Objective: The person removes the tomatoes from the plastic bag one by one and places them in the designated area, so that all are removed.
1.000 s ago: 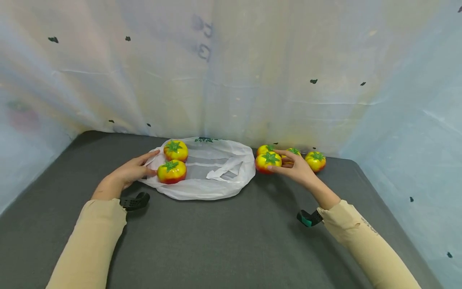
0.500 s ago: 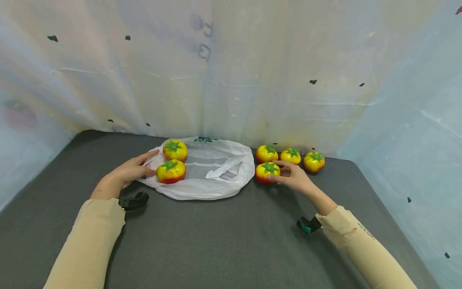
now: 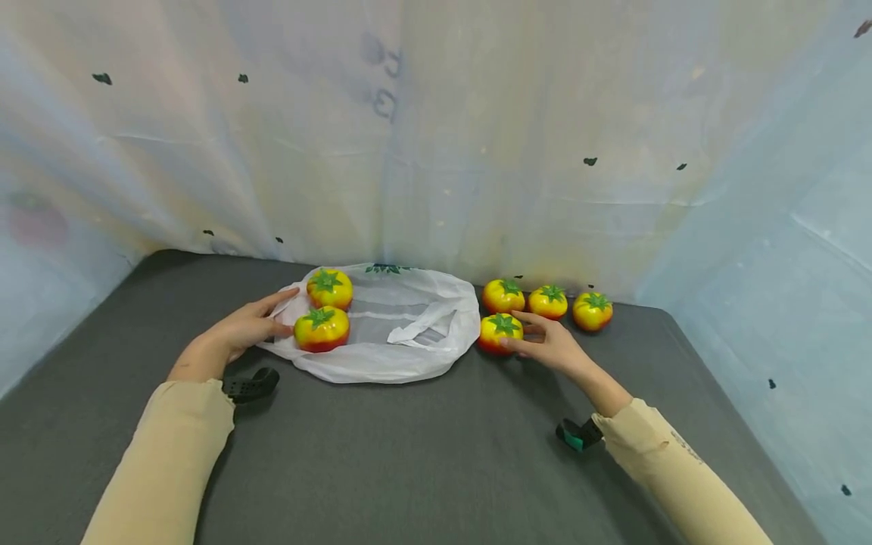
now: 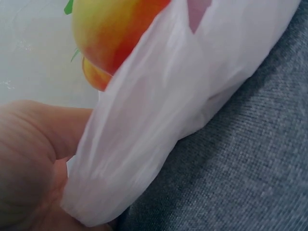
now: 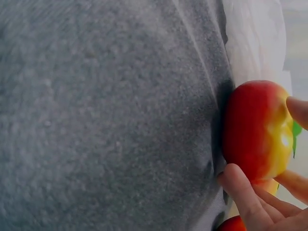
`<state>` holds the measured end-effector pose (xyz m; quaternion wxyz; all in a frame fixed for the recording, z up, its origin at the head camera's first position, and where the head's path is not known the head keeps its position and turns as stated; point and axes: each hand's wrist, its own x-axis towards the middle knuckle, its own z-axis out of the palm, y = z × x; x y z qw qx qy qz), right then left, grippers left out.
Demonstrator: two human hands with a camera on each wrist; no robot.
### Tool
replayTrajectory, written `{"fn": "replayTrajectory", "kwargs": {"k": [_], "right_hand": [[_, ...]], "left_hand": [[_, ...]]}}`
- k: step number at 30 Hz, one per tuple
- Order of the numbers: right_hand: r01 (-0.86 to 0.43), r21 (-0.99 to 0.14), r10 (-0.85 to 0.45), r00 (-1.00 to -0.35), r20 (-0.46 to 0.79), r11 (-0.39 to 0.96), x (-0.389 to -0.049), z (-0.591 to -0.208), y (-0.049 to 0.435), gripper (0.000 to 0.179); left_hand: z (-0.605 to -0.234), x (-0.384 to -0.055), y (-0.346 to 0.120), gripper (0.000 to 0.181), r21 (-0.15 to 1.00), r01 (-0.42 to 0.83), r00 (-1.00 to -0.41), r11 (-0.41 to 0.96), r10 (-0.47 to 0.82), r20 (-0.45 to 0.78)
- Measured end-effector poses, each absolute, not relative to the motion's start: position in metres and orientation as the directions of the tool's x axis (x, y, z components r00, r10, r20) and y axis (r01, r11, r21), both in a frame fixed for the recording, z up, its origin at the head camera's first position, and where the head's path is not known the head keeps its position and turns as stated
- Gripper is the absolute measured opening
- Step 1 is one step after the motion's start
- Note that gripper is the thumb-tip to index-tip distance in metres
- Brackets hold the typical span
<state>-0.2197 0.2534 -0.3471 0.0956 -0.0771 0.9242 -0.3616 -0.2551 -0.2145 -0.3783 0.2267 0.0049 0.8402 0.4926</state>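
A white plastic bag (image 3: pixel 388 369) lies spread on the dark cloth, its mouth facing up. Inside its left part sit two yellow-and-red tomatoes with green leafy tops, a rear tomato (image 3: pixel 330 288) and a front tomato (image 3: pixel 322 330). My left hand (image 3: pixel 238 329) grips the bag's left edge; in the left wrist view the thumb (image 4: pixel 62 125) goes behind the white film. Just right of the bag, my right hand (image 3: pixel 552 346) holds another tomato (image 3: pixel 496 334) between thumb and fingers, as the right wrist view shows from its red side.
Behind the right hand, three more tomatoes stand in a row along the back: a left one (image 3: pixel 503 297), a middle one (image 3: pixel 548 303) and a right one (image 3: pixel 593 312). A pale translucent sheet (image 3: pixel 436 151) rises behind the table (image 3: pixel 409 462) and along both sides.
My right hand has drawn its tomato toward the front, away from the row, then slightly left toward the bag. The left hand keeps its place at the bag's edge.
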Motion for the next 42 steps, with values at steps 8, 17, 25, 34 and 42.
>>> {"fn": "replayTrajectory", "kwargs": {"k": [8, 17, 25, 34, 42], "right_hand": [[-0.095, -0.660, -0.230, -0.966, -0.120, 0.745, -0.217, -0.339, 0.261, 0.072], [-0.067, -0.694, -0.209, -0.970, -0.123, 0.717, -0.220, -0.314, 0.260, 0.073], [-0.124, -0.756, -0.221, -0.975, -0.028, 0.643, -0.228, -0.296, 0.244, 0.065], [-0.148, -0.806, -0.264, -0.965, -0.010, 0.573, -0.232, -0.294, 0.215, 0.060], [-0.162, -0.878, -0.331, -0.944, 0.004, 0.451, -0.235, -0.304, 0.176, 0.056]], "left_hand": [[-0.380, -0.255, -0.215, 0.086, 0.819, -0.215, -0.894, 0.532, 0.229, -0.384], [-0.379, -0.256, -0.217, 0.086, 0.825, -0.191, -0.894, 0.532, 0.252, -0.369], [-0.378, -0.256, -0.217, 0.086, 0.826, -0.201, -0.894, 0.526, 0.246, -0.374], [-0.379, -0.255, -0.217, 0.086, 0.829, -0.204, -0.893, 0.520, 0.249, -0.376], [-0.378, -0.255, -0.216, 0.086, 0.832, -0.215, -0.892, 0.512, 0.243, -0.380]]}}
